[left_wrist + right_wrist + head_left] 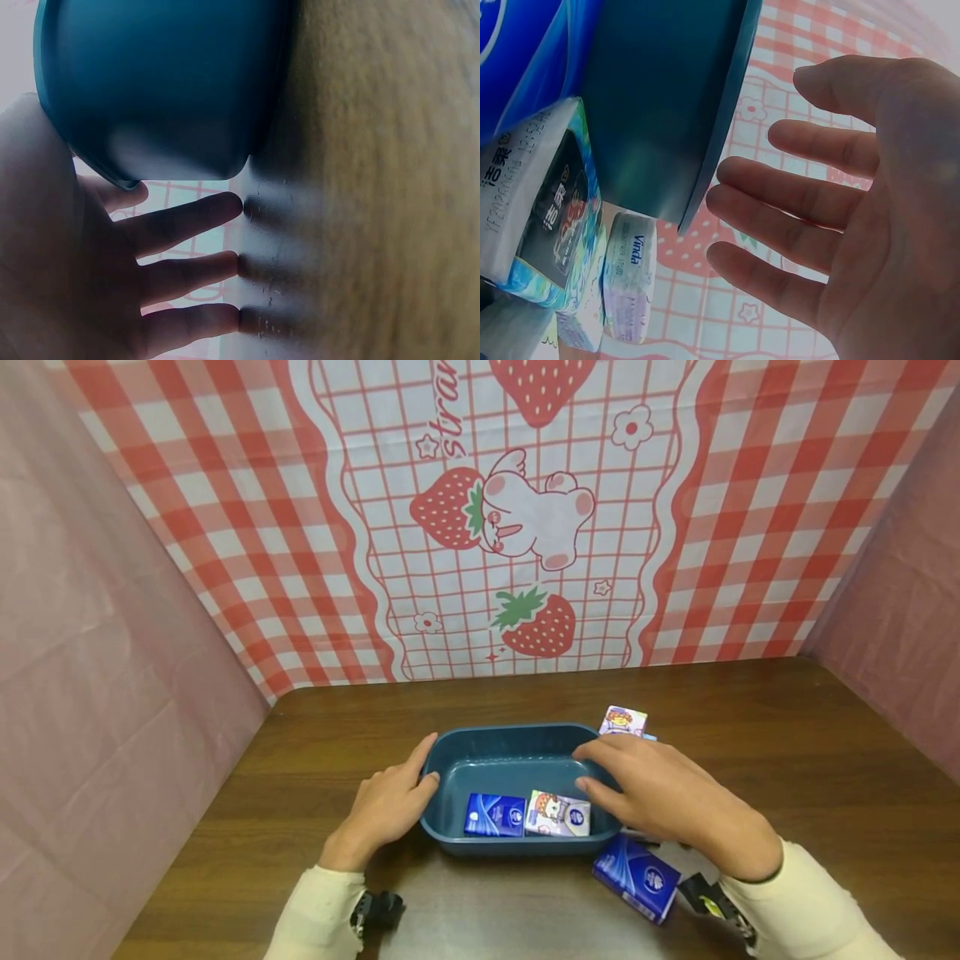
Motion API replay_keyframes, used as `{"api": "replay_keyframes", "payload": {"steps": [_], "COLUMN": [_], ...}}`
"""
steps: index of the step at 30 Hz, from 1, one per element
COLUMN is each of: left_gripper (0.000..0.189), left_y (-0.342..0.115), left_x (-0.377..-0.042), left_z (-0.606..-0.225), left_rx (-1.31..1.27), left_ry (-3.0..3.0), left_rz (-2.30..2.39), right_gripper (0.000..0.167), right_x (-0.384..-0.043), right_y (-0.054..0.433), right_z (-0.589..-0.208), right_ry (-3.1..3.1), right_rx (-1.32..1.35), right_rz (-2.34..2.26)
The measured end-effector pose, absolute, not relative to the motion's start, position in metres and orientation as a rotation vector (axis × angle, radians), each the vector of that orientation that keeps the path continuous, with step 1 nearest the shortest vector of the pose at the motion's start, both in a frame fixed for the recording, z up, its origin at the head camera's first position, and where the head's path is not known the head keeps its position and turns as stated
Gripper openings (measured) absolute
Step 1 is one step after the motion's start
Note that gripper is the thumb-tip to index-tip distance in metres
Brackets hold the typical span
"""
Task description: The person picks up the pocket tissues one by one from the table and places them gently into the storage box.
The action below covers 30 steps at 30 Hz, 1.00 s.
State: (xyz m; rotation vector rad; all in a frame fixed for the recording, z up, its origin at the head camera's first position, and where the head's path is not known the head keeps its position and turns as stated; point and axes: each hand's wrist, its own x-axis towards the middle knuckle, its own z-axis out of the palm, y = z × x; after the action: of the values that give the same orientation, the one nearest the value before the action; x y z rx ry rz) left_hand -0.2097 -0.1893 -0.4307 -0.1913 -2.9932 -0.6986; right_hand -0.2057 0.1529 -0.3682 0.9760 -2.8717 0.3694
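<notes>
1. A blue-green basin (510, 745) stands upright on a brown wooden surface (330, 727), centred in front of the person, probably so that both hands can reach it easily.

2. Inside, against the near wall, a blue tissue pack (495, 815) and a white cartoon tissue pack (558, 815) lie flat, one just beside the other. That close side-by-side placing looks meant to save room; the far part of the basin's floor is bare.

3. The left hand (393, 802) is at the basin's left end, thumb at the rim, the other fingers nearly straight and spread along the outside. It touches the basin without curling round it, seemingly to steady it.

4. The right hand (648, 781) hangs over the basin's right end, palm turned inward, fingers loosely extended and well parted from the thumb. It holds nothing; from the right wrist, the fingers look clear of the rim.

5. Outside, near the basin's right front corner, a second blue pack (637, 877) lies at an angle. Whether it touches the basin, I cannot tell.

6. Beyond the right hand sits another white cartoon pack (622, 718), partly hidden. The right wrist view also shows a patterned pack with a dark panel (555, 202) beside the basin. Kept on this side, these packs seem handy for the right hand.
</notes>
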Motion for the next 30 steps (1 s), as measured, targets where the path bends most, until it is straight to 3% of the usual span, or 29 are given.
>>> {"api": "replay_keyframes", "payload": {"steps": [30], "left_gripper": [0.060], "left_y": [-0.1899], "left_x": [-0.2102], "left_z": [-0.4301], "left_rx": [-0.190], "left_ry": [-3.000], "left_rz": [-0.689], "right_gripper": [0.039], "right_x": [-0.2060], "right_y": [0.1555], "right_z": [-0.3690], "right_ry": [-2.827], "right_rx": [0.987], "right_rz": [0.353]}}
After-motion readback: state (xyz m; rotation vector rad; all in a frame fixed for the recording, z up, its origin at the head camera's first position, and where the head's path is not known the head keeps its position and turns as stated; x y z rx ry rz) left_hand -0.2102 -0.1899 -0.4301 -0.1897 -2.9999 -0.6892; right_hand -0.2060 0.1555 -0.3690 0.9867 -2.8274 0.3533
